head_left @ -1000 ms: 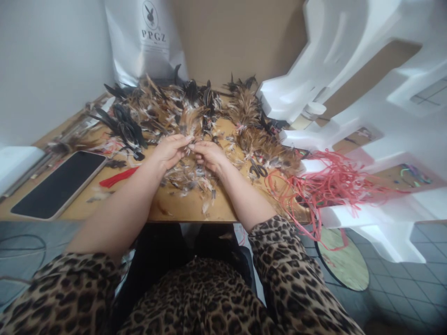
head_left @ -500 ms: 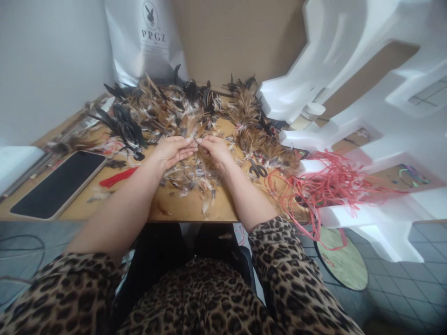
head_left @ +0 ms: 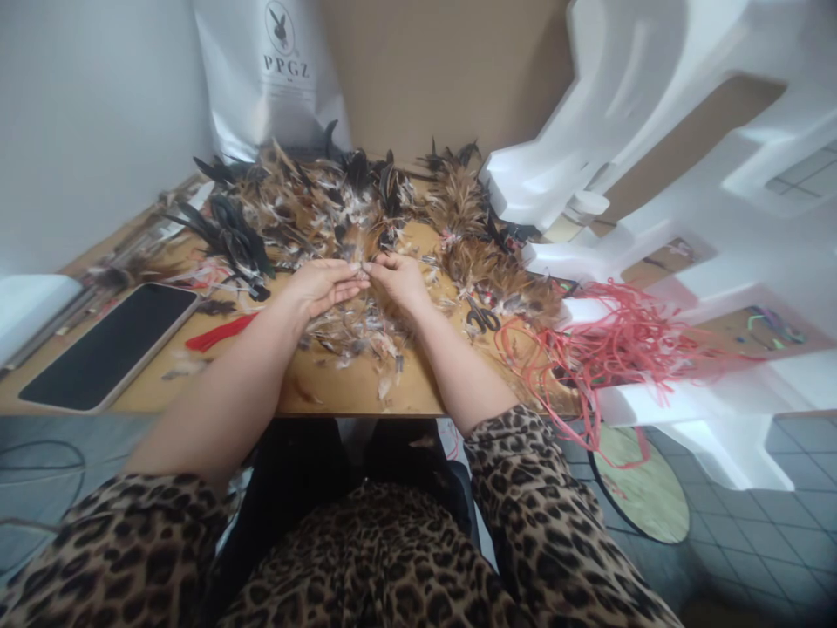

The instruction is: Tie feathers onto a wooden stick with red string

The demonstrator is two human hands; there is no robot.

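Note:
Over the middle of the wooden table [head_left: 340, 388] my two hands meet at the fingertips. My left hand [head_left: 327, 283] pinches a small brown feather [head_left: 355, 240] by its pale base, the tip pointing away from me. Thumb and forefinger of my right hand [head_left: 400, 281] are pressed together at that same base; whether they grip the feather or only touch it is hard to make out. Loose brown and white feathers [head_left: 357, 336] lie beneath both hands. Beyond them spreads a heap of brown and black feathers [head_left: 294, 196].
A phone [head_left: 111, 349] and a red strip [head_left: 219, 331] lie on the left. Black scissors [head_left: 482, 316], bundled brown feathers [head_left: 503, 275] and tangled red ribbon [head_left: 628, 340] are on the right, beside white foam pieces [head_left: 549, 187]. A white bag [head_left: 278, 96] stands behind.
My right hand has shifted slightly left, its fingers drawn closer to my left fingertips. The feather between the hands looks narrower than before. My left hand has hardly moved.

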